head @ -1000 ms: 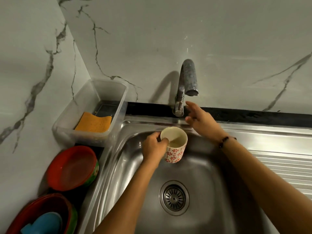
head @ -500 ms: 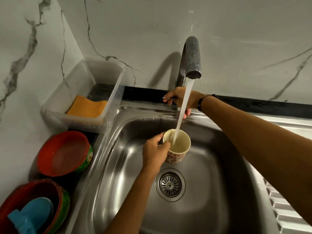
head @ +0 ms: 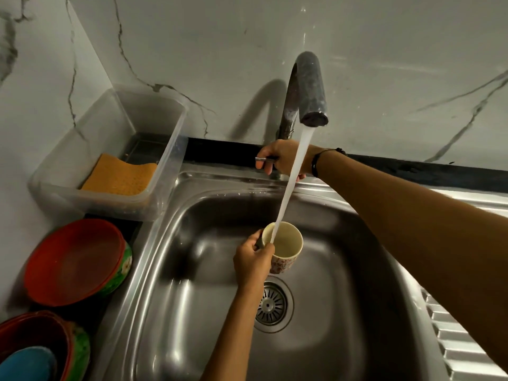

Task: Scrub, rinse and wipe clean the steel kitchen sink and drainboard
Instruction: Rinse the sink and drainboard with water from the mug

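The left hand (head: 253,261) is raised over the basin, forearm coming up from the bottom edge, fingers and thumb curled round a mug (head: 284,247), knuckles toward the camera. The right arm reaches in from the right edge, extended across and back; the right hand (head: 280,158) grips the tap lever (head: 264,159), fingers wrapped over it. A dark band (head: 316,163) circles the right wrist.

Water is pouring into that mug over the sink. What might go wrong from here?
1. The stream hits the mug near its rim, beside the left hand; it may splash out or overflow.
2. The left hand holds the mug alone above the sink; once wet and heavier, it might slip and chip.
3. The right hand grips the tap lever; opening it further would worsen the spray.
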{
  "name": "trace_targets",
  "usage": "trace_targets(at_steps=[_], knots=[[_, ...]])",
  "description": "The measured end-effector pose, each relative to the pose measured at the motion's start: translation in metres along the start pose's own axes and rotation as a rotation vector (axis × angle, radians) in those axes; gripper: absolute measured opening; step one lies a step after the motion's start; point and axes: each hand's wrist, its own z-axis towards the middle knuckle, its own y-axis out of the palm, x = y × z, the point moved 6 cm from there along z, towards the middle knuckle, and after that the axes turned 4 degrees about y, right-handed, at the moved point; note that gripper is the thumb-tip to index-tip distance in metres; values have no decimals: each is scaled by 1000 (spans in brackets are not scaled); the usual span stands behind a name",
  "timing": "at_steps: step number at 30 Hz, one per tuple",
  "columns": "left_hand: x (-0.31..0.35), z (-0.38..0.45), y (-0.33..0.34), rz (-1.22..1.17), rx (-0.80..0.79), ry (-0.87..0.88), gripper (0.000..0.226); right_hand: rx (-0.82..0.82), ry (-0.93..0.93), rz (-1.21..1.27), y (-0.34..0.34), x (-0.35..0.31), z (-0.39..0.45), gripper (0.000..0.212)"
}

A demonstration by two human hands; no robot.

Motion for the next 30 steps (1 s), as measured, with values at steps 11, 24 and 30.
trace_targets(at_steps=[11, 24, 30], knots=[[-12, -4, 8, -86, 10, -19, 40, -6, 17, -160, 2, -5, -2, 37], [5, -4, -9, -146, 90, 26, 41, 20, -8, -242, 1, -3, 4, 37], [19, -9, -6, -184, 103, 87, 39, 33, -9, -289, 4, -10, -2, 32]])
